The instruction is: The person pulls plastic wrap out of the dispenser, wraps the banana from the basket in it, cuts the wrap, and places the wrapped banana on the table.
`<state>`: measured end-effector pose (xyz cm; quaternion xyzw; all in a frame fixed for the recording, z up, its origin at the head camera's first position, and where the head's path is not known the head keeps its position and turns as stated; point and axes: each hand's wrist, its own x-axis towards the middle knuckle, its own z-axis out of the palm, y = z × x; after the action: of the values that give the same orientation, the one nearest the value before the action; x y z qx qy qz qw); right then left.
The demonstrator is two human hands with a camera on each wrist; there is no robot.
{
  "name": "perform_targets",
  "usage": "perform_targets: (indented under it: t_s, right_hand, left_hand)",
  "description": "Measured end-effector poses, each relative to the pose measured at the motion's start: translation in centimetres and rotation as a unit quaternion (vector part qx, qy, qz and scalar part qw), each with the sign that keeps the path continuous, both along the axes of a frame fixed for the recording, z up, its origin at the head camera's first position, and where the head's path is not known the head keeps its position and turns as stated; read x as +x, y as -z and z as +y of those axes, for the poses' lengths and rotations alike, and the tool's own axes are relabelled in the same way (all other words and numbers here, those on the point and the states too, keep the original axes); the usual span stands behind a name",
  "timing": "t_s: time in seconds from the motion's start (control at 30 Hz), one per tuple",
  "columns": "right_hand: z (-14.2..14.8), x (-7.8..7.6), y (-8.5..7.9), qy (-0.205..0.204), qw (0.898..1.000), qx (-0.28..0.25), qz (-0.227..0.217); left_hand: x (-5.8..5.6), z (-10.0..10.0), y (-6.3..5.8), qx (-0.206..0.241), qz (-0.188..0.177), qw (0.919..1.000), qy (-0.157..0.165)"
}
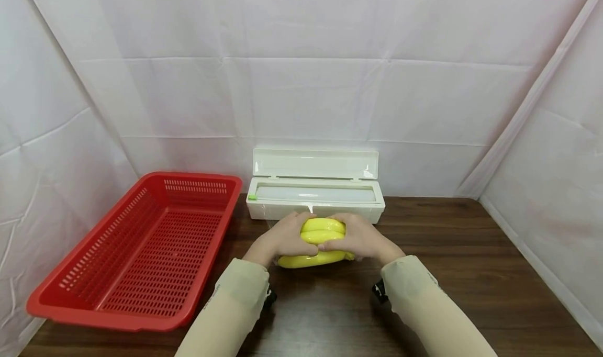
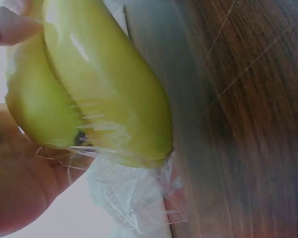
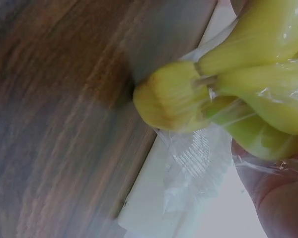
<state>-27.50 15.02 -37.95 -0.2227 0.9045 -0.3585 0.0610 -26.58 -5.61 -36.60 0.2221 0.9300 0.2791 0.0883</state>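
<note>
A bunch of yellow bananas (image 1: 322, 236) is wrapped in clear cling film, held over the table in front of the white box. My left hand (image 1: 287, 236) grips the bunch from the left and my right hand (image 1: 363, 236) from the right, thumbs nearly meeting over the front. In the left wrist view the banana tips (image 2: 134, 134) show with crumpled film (image 2: 124, 198) trailing below them. The right wrist view shows the joined stem end (image 3: 174, 96), with loose film (image 3: 188, 153) hanging beside it.
Behind the hands stands a white cling film dispenser (image 1: 315, 210), its lid (image 1: 315, 163) raised and a roll inside. A red perforated basket (image 1: 188, 299) sits at the left of the dark wooden table (image 1: 471, 273). White cloth (image 1: 301, 95) hangs around the back and sides.
</note>
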Motion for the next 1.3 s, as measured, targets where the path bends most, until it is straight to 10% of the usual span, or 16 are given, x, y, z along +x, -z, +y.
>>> perform_targets:
  t_s: [0.73,0.97,1.3]
  right_hand:
    - [0.3,-1.4,-0.6,-0.026,0.999,0.001,-0.021]
    - [0.3,-1.4,-0.5,-0.033,0.999,-0.002,-0.042]
    - [0.2,-1.5,-0.5,-0.046,0.997,-0.006,-0.058]
  left_hand:
    - [0.4,-0.2,0.3,0.034,0.047,0.9982,0.011]
    - [1.5,0.2,0.7,-0.003,0.117,0.9931,-0.004]
    - [3.0,1.2,1.2,-0.067,0.258,0.9637,0.022]
